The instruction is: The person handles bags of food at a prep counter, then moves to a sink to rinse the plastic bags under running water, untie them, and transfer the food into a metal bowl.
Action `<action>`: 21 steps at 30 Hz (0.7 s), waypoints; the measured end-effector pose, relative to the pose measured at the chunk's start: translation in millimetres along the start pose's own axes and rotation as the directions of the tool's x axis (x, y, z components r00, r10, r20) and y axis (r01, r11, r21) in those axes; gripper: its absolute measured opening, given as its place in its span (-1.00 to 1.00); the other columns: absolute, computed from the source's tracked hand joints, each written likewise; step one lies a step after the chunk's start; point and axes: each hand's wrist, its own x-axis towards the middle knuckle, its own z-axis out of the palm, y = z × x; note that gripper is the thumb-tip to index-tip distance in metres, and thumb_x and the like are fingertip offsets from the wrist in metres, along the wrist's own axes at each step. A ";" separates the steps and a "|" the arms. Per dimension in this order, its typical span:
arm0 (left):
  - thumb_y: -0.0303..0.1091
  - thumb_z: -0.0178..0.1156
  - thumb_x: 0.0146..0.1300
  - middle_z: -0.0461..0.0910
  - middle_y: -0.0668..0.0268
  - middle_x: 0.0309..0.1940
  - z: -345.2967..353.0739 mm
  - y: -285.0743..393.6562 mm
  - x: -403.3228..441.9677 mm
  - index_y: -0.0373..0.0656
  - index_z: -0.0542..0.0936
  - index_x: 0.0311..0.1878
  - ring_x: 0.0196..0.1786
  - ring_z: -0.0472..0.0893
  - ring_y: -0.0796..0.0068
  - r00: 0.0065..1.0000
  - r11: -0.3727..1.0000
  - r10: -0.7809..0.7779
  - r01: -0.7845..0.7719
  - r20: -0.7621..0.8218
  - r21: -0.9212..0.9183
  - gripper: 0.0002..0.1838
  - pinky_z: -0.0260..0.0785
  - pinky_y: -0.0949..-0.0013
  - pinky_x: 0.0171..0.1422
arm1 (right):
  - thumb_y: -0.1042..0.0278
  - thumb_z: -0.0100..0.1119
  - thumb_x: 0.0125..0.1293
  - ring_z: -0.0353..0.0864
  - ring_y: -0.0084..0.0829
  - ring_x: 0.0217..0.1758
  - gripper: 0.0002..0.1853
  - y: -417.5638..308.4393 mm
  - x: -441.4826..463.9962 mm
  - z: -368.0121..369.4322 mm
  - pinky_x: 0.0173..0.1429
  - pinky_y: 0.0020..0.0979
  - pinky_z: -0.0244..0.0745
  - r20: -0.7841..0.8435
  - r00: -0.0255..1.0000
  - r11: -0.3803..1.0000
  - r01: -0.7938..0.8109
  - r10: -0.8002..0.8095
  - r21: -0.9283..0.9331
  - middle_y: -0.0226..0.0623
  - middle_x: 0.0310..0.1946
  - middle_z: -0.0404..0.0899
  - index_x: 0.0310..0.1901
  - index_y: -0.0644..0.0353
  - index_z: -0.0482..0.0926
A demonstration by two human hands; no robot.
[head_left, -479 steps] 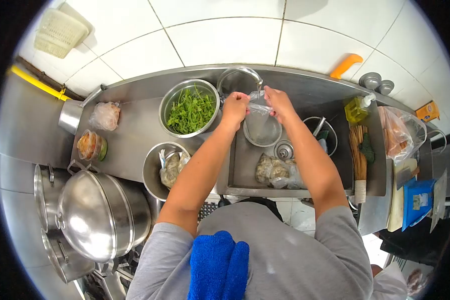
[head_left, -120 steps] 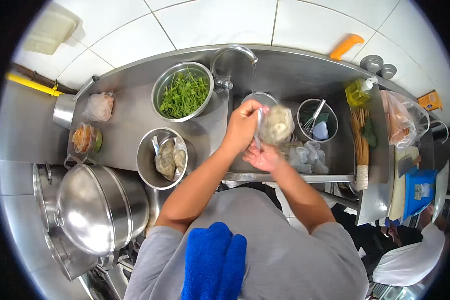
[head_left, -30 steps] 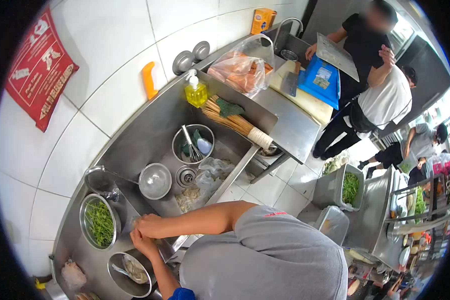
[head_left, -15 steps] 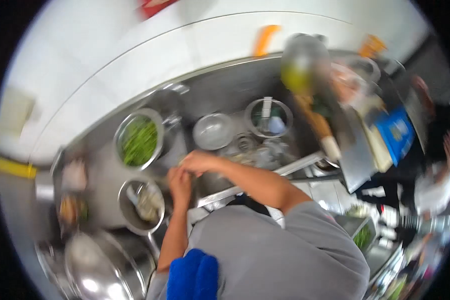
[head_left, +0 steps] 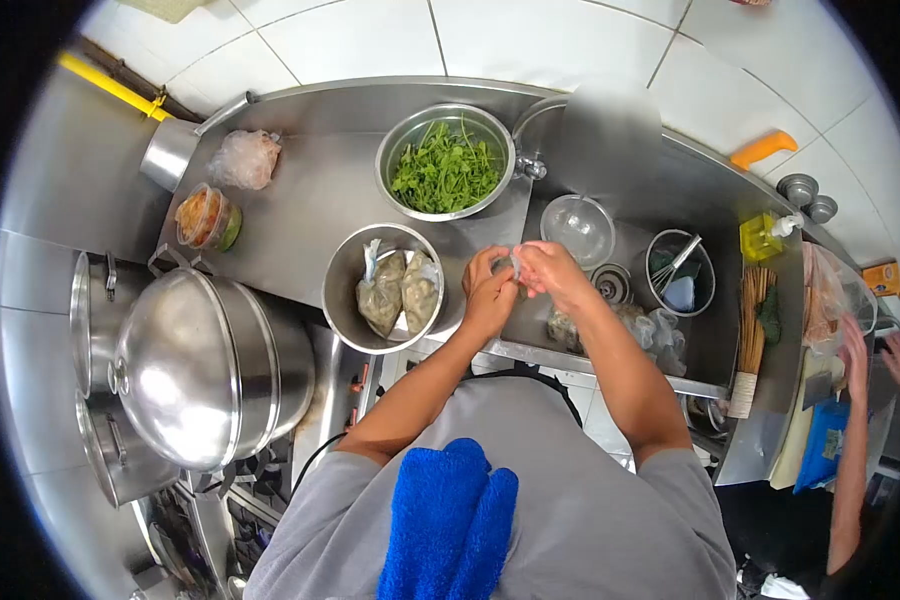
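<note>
My left hand (head_left: pixel 488 292) and my right hand (head_left: pixel 550 272) meet at the sink's left edge, both with pinched fingers. Between them shows a whitish, translucent piece that looks like the neck of a plastic bag (head_left: pixel 516 264); the fingers hide most of it. To the left of my hands, a steel pot (head_left: pixel 342 290) contains two clear bags of greyish-brown food (head_left: pixel 381 298), one with its top twisted upright. Behind it stands a steel bowl (head_left: pixel 383 160) of green leafy herbs (head_left: pixel 445 172). A clear bowl (head_left: pixel 578 228) sits in the sink beyond my right hand.
More plastic bags (head_left: pixel 660 335) lie in the sink (head_left: pixel 640 190), beside a bowl with a whisk (head_left: pixel 678 262). A bundled stick brush (head_left: pixel 750 345) rests at its right. Large lidded pots (head_left: pixel 185 370) stand at left. Another person's arm (head_left: pixel 850 430) reaches in at far right.
The view has turned and steadied, so the counter, pot and herb bowl appear further right. My hands stay together at the sink edge, fingers still pinched.
</note>
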 end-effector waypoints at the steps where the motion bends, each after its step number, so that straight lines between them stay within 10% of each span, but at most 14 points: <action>1: -0.33 0.02 0.04 0.35 0.15 0.12 -0.2 0.9 1.0 -0.19 0.60 -0.35 0.29 0.19 0.05 1.000 1.000 0.011 -0.011 0.015 -0.002 -0.79 -0.05 0.00 0.34 | 0.18 0.00 0.31 0.22 -0.69 -0.69 -0.73 -3.6 -0.2 1.3 -0.59 -0.56 0.23 0.034 0.999 1.000 0.020 -0.021 0.017 -0.55 -0.68 0.30 -0.43 0.19 0.46; 11: -0.17 -0.15 0.31 0.11 0.15 0.36 -9.4 12.6 -2.0 -0.09 0.55 0.00 0.47 -0.14 0.00 0.976 0.990 -0.046 0.072 0.212 -0.119 -0.63 -0.45 -0.32 0.39 | 0.21 -0.02 0.28 0.39 -0.61 -0.63 -0.66 -39.0 -31.9 35.2 -0.59 -0.45 0.27 0.106 0.983 0.880 0.182 -0.151 -0.439 -0.36 -0.72 0.37 -0.55 0.30 0.43; 16: -0.17 -0.23 0.38 0.19 0.05 0.31 -35.2 54.4 15.5 -0.21 0.44 0.13 0.41 0.08 -0.02 0.987 0.972 0.074 -0.039 0.144 -0.232 -0.57 -0.14 0.01 0.44 | 0.22 -0.04 0.38 0.28 -0.70 -0.70 -0.66 -80.4 -59.7 38.3 -0.59 -0.57 0.19 0.314 0.844 0.693 0.537 -0.435 -0.481 -0.53 -0.73 0.31 -0.54 0.19 0.39; 18: -0.23 -0.21 0.38 0.26 0.00 0.25 -73.2 95.5 27.5 -0.27 0.48 0.03 0.30 0.27 0.06 0.975 0.909 0.019 0.075 0.221 -0.410 -0.62 0.04 0.19 0.38 | 0.22 -0.04 0.40 0.30 -0.70 -0.67 -0.67 -122.8 -82.6 40.4 -0.58 -0.58 0.21 0.298 0.915 0.863 0.368 -0.271 -0.347 -0.52 -0.69 0.34 -0.50 0.20 0.42; 21: -0.39 -0.12 0.33 0.38 0.08 0.17 -133.0 130.8 42.2 -0.25 0.50 -0.09 0.18 0.41 0.11 0.973 0.984 0.102 -0.069 0.207 -0.163 -0.76 0.16 0.24 0.28 | 0.22 -0.05 0.40 0.41 -0.65 -0.49 -0.74 -151.4 -86.7 16.4 -0.38 -0.60 0.36 0.269 0.893 0.829 0.439 -0.360 -0.347 -0.43 -0.49 0.46 -0.29 0.23 0.52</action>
